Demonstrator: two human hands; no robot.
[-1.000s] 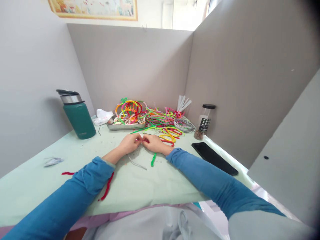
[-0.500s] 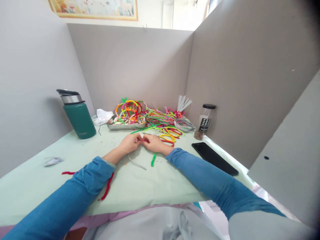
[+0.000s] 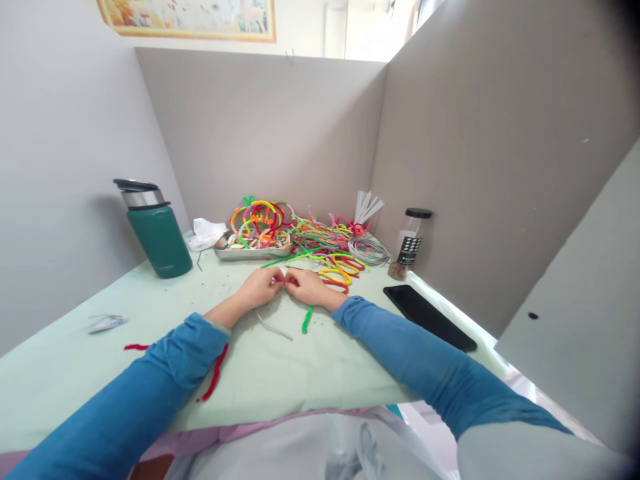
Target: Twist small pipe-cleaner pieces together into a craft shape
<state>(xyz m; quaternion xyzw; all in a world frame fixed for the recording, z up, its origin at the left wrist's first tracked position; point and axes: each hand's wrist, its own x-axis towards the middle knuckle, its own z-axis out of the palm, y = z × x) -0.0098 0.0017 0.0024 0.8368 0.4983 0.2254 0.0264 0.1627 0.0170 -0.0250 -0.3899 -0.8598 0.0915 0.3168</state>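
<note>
My left hand and my right hand meet fingertip to fingertip over the middle of the table. Both are closed in a pinch on a short red pipe cleaner, mostly hidden by the fingers. Below my right hand lies a green pipe cleaner piece. A thin grey wire rests on the cloth below my left hand. By my left sleeve is a red pipe cleaner, partly covered by the arm. Bent yellow and red pipe cleaners lie just beyond my right hand.
A metal tray of small decorated pieces stands at the back beside piled pipe cleaners and a wire coil. At left is a green bottle; at right, a clear jar and black phone. Grey partitions enclose the table.
</note>
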